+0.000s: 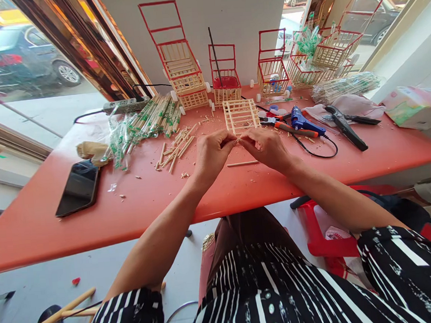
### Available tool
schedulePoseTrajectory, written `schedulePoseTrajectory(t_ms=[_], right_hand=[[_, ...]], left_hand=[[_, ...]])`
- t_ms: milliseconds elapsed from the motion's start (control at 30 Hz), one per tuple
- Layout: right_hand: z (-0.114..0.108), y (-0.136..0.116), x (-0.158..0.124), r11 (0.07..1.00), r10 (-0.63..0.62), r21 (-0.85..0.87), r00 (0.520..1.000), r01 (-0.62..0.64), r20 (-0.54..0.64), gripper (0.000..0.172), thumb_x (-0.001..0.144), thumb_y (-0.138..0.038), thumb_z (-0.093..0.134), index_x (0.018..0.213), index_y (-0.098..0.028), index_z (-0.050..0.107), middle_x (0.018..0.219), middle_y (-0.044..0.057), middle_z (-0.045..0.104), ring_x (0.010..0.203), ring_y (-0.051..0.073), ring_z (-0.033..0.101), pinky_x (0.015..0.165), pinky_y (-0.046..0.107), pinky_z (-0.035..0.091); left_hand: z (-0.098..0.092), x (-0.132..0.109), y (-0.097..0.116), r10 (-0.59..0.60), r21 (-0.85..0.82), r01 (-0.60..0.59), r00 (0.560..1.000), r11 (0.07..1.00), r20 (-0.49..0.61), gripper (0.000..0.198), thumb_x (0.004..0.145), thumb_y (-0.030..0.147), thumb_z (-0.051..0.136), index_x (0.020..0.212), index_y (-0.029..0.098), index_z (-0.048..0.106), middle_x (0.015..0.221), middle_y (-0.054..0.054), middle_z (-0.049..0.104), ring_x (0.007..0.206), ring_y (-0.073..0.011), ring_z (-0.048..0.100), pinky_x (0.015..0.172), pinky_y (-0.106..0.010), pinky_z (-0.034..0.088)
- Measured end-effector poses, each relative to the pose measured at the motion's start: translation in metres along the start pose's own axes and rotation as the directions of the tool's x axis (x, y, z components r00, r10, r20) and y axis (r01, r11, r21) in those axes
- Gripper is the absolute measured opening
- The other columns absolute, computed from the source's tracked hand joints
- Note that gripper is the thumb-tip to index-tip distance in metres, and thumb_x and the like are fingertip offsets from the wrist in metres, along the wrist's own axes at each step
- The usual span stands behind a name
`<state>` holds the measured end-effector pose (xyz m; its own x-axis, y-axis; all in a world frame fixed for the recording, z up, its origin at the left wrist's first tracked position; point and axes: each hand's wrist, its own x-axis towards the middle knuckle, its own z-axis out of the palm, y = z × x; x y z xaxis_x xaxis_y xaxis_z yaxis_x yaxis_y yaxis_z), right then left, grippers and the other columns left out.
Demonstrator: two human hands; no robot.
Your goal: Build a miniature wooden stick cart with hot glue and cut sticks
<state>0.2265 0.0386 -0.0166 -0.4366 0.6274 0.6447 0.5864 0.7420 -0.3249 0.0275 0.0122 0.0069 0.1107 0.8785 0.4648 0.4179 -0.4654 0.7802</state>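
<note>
Both bare hands meet over the middle of the glossy red-orange table (148, 211), between its front edge and the pale lattice of thin wooden sticks (241, 115), which lies nearer the back edge, just beyond the fingertips. The left hand (215, 154) and the right hand (267, 147) each bend thumb and forefinger into a narrow pinch, tips almost meeting; whether a small piece is caught between them I cannot tell. For such close fingertip work, a light, even pinch from both sides would likely serve best, with the wrists low and steady so that the lattice is not knocked. The single loose pale stick (242, 164) beneath the hands, near the front edge, could be nudged by a dropping wrist. The blue glue gun (299, 119), toward the right end, and its black cord (328, 147) are best kept off the working fingers, and the scattered wood chips (185, 175) brushed aside toward the left corner.
</note>
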Motion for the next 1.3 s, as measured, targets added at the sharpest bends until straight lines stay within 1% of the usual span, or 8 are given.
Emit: schedulePoseTrajectory(t_ms=[233,567,800,933,1067,1200,1300], right_hand=[[-0.0001,-0.0009,0.0000,1.000,0.008,0.011,1.000,-0.008,0.017,0.060,0.114,-0.065,0.041,0.088,-0.021,0.071,0.084,0.007,0.074,0.079,0.020,0.064,0.076,0.034,0.043],[-0.0024,-0.0013,0.0021,0.999,-0.003,0.042,0.999,0.001,0.052,0.059,0.114,-0.063,0.040,0.090,-0.021,0.073,0.086,0.007,0.075,0.080,0.020,0.066,0.078,0.034,0.045],[-0.0042,-0.0010,0.0021,0.999,0.020,0.038,0.997,-0.023,0.068,0.059,0.110,-0.070,0.047,0.092,-0.020,0.074,0.083,0.005,0.073,0.075,0.019,0.062,0.074,0.032,0.043],[-0.0041,0.0001,0.0018,1.000,0.002,0.002,0.998,-0.002,0.059,0.058,0.115,-0.062,0.040,0.089,-0.021,0.071,0.084,0.007,0.074,0.078,0.019,0.064,0.076,0.033,0.043],[-0.0042,0.0002,0.0018,0.999,-0.021,-0.031,0.999,0.023,0.050,0.054,0.116,-0.055,0.038,0.085,-0.021,0.066,0.078,0.006,0.071,0.072,0.019,0.062,0.073,0.033,0.042],[-0.0043,-0.0005,0.0015,1.000,-0.002,-0.011,0.997,0.003,0.074,0.052,0.117,-0.054,0.038,0.088,-0.022,0.067,0.082,0.007,0.074,0.076,0.020,0.066,0.075,0.033,0.044],[-0.0042,-0.0009,0.0007,1.000,0.005,0.001,0.996,-0.005,0.088,0.053,0.117,-0.056,0.036,0.091,-0.023,0.068,0.084,0.007,0.075,0.078,0.021,0.067,0.077,0.033,0.046]], left_hand=[[0.0017,-0.0005,-0.0006,0.008,0.014,-0.008,1.000,1.000,-0.001,0.009,0.084,0.017,0.073,0.079,0.021,0.080,0.072,0.001,0.077,0.069,-0.0157,0.070,0.068,-0.026,0.051],[0.0012,-0.0007,0.0010,0.001,-0.011,-0.001,1.000,1.000,-0.019,0.012,0.083,0.014,0.074,0.074,0.021,0.078,0.067,0.003,0.073,0.064,-0.0141,0.065,0.065,-0.027,0.047],[-0.0012,0.0013,-0.0013,-0.006,-0.003,0.006,0.999,1.000,-0.033,0.012,0.083,0.013,0.073,0.075,0.021,0.078,0.067,0.003,0.074,0.063,-0.0145,0.065,0.066,-0.027,0.049],[-0.0019,0.0024,0.0006,-0.016,-0.005,0.016,0.999,1.000,-0.052,0.012,0.083,0.011,0.073,0.076,0.020,0.078,0.070,0.002,0.076,0.065,-0.0141,0.066,0.067,-0.025,0.051],[-0.0013,0.0026,0.0006,-0.033,-0.001,0.033,0.998,0.999,-0.059,0.011,0.083,0.010,0.074,0.080,0.019,0.079,0.073,0.002,0.078,0.066,-0.0141,0.068,0.068,-0.024,0.052],[-0.0012,0.0024,-0.0011,-0.021,0.017,0.022,0.999,1.000,-0.045,0.012,0.085,0.011,0.075,0.081,0.019,0.081,0.074,0.001,0.079,0.068,-0.0152,0.070,0.069,-0.025,0.051],[-0.0010,0.0023,-0.0023,-0.001,0.019,0.001,0.999,1.000,-0.040,0.014,0.086,0.011,0.074,0.080,0.020,0.083,0.072,0.000,0.078,0.069,-0.0158,0.071,0.070,-0.026,0.051]])
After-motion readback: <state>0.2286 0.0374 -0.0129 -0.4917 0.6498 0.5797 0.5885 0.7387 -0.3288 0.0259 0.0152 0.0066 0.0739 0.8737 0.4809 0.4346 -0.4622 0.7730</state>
